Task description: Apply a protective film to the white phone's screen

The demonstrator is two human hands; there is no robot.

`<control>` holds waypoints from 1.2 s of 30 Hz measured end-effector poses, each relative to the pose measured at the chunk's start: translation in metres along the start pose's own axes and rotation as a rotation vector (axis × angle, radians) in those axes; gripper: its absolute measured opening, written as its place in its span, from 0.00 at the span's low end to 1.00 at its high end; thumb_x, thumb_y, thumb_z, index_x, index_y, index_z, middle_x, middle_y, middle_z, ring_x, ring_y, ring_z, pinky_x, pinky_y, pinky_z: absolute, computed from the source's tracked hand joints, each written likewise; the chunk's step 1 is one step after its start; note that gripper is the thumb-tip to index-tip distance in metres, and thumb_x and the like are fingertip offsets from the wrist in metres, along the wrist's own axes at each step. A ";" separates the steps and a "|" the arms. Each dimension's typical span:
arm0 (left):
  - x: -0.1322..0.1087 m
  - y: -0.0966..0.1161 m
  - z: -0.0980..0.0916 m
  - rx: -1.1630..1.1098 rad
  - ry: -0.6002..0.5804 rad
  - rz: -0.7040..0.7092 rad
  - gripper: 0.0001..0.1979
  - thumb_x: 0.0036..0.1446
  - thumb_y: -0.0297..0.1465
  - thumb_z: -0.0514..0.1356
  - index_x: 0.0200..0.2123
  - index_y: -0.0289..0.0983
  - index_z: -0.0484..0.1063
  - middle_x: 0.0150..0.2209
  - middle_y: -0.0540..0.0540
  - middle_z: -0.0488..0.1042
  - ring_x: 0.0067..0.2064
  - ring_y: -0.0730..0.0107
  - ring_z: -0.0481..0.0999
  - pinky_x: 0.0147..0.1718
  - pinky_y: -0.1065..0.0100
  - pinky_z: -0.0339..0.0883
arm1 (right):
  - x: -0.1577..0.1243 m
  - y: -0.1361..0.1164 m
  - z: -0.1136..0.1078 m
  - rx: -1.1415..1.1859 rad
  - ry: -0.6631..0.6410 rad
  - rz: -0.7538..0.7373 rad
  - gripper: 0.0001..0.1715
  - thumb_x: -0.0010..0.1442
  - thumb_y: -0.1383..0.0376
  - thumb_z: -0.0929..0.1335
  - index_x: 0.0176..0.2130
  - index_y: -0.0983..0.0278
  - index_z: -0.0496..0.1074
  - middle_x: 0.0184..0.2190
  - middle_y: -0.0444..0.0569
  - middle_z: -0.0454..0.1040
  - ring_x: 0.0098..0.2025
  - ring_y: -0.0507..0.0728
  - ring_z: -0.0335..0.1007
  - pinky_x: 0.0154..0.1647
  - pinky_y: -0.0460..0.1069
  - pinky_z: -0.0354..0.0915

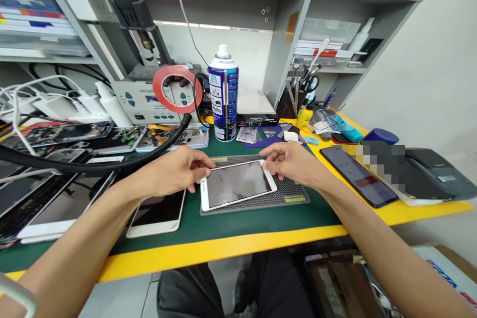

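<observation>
A white smartphone (238, 185) with a dark, glossy screen lies sideways and a little askew over a dark grey honeycomb mat (288, 191). My left hand (190, 171) is closed at its upper left corner, thumb and bent fingers pinching the edge. At the upper right end, the curled thumb and fingers of my right hand (285, 161) grip the phone too. The fingertips partly cover both short ends. Just below my left wrist, another white-framed phone (160, 213) lies screen up, partly hidden by that forearm.
A blue spray can (223, 94) stands behind the mat, beside a red tape roll (177, 88). A black hose (112, 161) crosses several phones at left. A dark phone (357, 176) lies at right on the yellow table edge (223, 253). Tools fill a black holder (288, 102).
</observation>
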State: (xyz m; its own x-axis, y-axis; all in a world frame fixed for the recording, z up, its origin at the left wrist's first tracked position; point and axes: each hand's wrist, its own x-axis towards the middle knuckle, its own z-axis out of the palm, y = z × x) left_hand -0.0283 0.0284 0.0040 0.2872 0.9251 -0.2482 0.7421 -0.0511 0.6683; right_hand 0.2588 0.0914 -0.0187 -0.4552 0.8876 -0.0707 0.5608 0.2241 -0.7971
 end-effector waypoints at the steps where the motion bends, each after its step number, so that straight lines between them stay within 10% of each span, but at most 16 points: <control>1: 0.001 -0.002 0.000 0.008 0.002 0.005 0.16 0.61 0.40 0.57 0.46 0.38 0.77 0.35 0.46 0.79 0.26 0.69 0.77 0.24 0.70 0.70 | 0.000 0.000 0.000 -0.004 0.000 -0.005 0.15 0.55 0.65 0.71 0.44 0.63 0.76 0.28 0.45 0.76 0.23 0.51 0.68 0.18 0.43 0.64; 36: 0.001 0.015 0.012 -0.301 0.179 0.011 0.23 0.61 0.47 0.58 0.51 0.36 0.70 0.38 0.47 0.73 0.33 0.66 0.75 0.32 0.65 0.72 | -0.005 -0.006 -0.013 0.357 -0.301 -0.002 0.22 0.52 0.63 0.72 0.47 0.64 0.79 0.27 0.43 0.74 0.21 0.47 0.60 0.20 0.43 0.59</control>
State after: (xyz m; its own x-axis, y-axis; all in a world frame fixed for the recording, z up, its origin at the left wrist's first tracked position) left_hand -0.0098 0.0241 0.0055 0.1633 0.9779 -0.1308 0.5204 0.0273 0.8535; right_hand 0.2662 0.0906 -0.0058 -0.6661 0.7192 -0.1976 0.3104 0.0265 -0.9502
